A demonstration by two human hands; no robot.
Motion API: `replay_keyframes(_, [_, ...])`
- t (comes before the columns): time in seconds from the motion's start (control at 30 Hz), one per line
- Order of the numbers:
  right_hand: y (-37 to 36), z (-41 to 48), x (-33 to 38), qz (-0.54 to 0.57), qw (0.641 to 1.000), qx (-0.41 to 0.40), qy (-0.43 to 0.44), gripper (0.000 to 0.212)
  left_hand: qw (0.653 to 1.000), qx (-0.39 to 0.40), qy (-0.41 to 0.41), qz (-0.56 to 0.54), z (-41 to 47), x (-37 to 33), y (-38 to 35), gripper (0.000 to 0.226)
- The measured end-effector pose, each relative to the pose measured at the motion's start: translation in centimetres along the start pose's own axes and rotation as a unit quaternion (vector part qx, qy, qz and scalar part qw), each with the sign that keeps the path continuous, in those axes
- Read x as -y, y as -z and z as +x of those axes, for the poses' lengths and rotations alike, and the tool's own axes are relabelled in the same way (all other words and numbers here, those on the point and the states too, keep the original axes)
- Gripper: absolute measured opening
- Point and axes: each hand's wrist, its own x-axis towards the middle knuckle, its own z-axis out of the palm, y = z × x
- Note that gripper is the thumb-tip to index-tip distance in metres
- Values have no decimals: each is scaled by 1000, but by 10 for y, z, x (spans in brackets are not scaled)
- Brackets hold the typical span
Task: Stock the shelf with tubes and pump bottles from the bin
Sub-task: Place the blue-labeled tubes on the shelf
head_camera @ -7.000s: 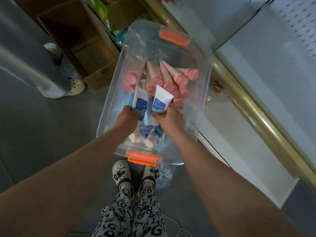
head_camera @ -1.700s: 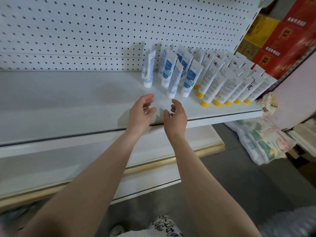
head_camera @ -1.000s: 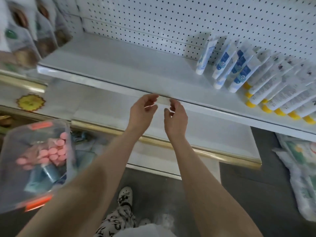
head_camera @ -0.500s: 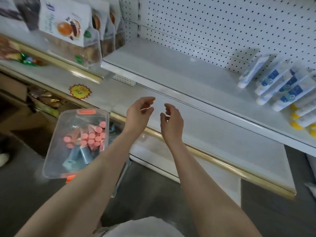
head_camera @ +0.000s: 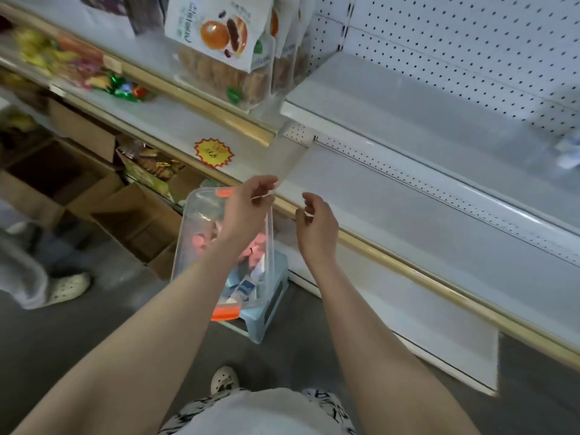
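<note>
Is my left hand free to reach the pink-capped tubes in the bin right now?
Probably yes. The left hand is empty and appears right over the clear bin, whose top is open; the pink-capped tubes lie uncovered inside, with nothing between.

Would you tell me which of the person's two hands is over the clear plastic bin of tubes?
The left hand: it overlaps the clear plastic bin, while the right hand shows against the gold shelf edge beside it.

One bin (head_camera: 184, 246); one stool (head_camera: 276, 295); one starburst sticker (head_camera: 214, 152); one left hand (head_camera: 244, 210); one right hand (head_camera: 317, 229).
</note>
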Motion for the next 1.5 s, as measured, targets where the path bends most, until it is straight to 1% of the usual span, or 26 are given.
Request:
replay_keyframes(0.1, [-24, -11, 9, 21, 999, 25, 8, 31, 1000, -3, 17, 11, 1, 24, 25, 33])
replay_keyframes(0.17, [-38, -17, 15, 31, 999, 43, 1, 27, 1000, -1, 17, 20, 1, 38, 38, 31])
replay_keyframes(0.23, [-56, -22, 16, 17, 998, 63, -15, 27, 999, -1, 18, 29, 1, 52, 47, 29])
replay_keyframes(0.33, [-79, -31, 10, -1, 994, 107, -37, 31, 998, -3, 59, 9, -2, 72, 57, 33])
replay_keyframes(0.4, [-91, -36, 3, -13, 991, 130, -43, 33, 996, -3, 88, 8, -4, 89, 61, 31])
replay_keyframes(0.53, [-111, -45, -16, -31, 982, 182, -45, 28, 990, 12, 138, 6, -10, 123, 62, 32])
replay_keyframes(0.63, [-125, -51, -36, -43, 972, 221, -65, 31, 987, 13, 160, 14, -19, 146, 60, 29])
replay_keyframes(0.7, [-135, -53, -49, -55, 967, 238, -78, 33, 983, 18, 177, 38, -24, 168, 57, 28])
replay_keyframes(0.83, [-152, -56, -71, -70, 954, 275, -97, 33, 971, 37, 229, 52, -31, 209, 47, 34])
replay_keyframes(0.93, [-166, -58, -88, -82, 948, 289, -105, 32, 964, 57, 251, 63, -36, 239, 39, 37])
replay_keyframes(1.03, [-183, -55, -103, -104, 943, 302, -90, 34, 960, 73, 260, 79, -37, 269, 31, 40])
replay_keyframes(1.13, [-199, -46, -117, -156, 934, 317, -41, 37, 949, 103, 281, 96, -38, 293, 24, 41])
replay_keyframes(1.2, [-211, -38, -125, -214, 919, 331, 9, 40, 942, 112, 299, 106, -39, 306, 19, 43])
replay_keyframes(1.27, [-223, -31, -134, -287, 891, 346, 69, 41, 935, 127, 304, 130, -39, 318, 13, 44])
replay_keyframes(1.4, [-241, -21, -143, -450, 797, 362, 178, 33, 916, 183, 301, 192, -34, 333, 0, 47])
replay_keyframes(1.5, [-255, -16, -149, -531, 739, 365, 195, 29, 893, 239, 289, 250, -29, 342, -13, 51])
